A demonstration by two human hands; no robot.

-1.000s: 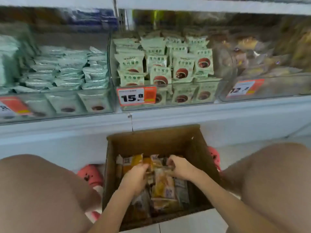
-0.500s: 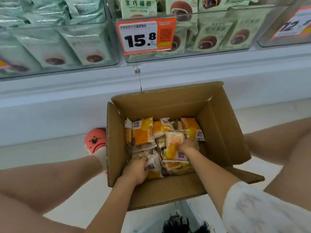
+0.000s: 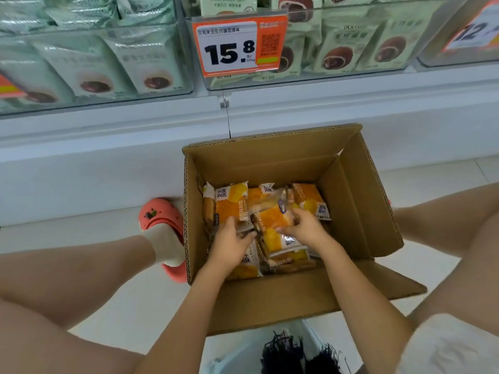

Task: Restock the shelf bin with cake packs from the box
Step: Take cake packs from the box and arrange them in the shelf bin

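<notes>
- Nearest, at the bottom edge, dark fringed fabric [image 3: 294, 354] lies over a pale floor [image 3: 151, 300], between the person's bare legs.
- Just beyond, an open cardboard box [image 3: 270, 300] sits on the floor between the knees, its right flap [image 3: 397, 282] folded outward.
- Both forearms reach down into the box from the near side.
- Left hand [image 3: 232, 244] lies on the packs at the box's left, fingers curled over the edge of a wrapper; it seems to pinch that pack, though the hold is partly hidden.
- Right hand [image 3: 302, 228], a little blurred, grips an orange cake pack [image 3: 272, 222] at the middle of the box, fingers curled round its top edge.
- More orange-and-white cake packs [image 3: 229, 203] fill the box floor, lying loosely overlapped.
- Left of the box, a pink clog [image 3: 159, 214] touches its wall.
- Farther off, a white shelf front [image 3: 108, 147] runs across.
- Above it, clear bins [image 3: 178, 63] hold pale green packs [image 3: 343, 47], with an orange price tag [image 3: 237, 47] reading 15.8.
</notes>
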